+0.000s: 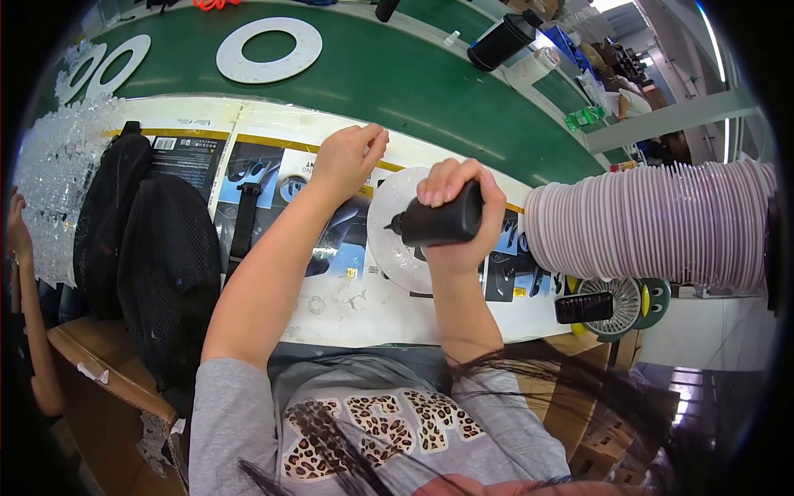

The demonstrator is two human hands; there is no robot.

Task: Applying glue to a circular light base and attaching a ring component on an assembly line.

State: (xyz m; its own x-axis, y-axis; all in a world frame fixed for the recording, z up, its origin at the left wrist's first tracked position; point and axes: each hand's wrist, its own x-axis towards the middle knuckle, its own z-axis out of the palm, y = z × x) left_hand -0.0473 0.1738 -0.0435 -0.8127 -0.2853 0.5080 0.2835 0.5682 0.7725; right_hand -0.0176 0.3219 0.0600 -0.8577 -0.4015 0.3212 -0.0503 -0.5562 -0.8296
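My right hand is wrapped round a black squeeze bottle, tilted on its side with its thin nozzle pointing left. Beneath the bottle lies a round white disc, partly covered by my right hand and the bottle. Its face looks glossy and speckled. Up and to the left of the disc, my left hand hovers with curled fingers, thumb and fingertips close together. Whatever those fingers may pinch is too small to make out. Under both hands spreads a printed cardboard sheet on the table.
Flat white rings lie on the green table. Clear plastic pieces heap at far left beside black mesh bags. A long stack of pale discs stands right, near a phone and fan. Another person's arm shows left.
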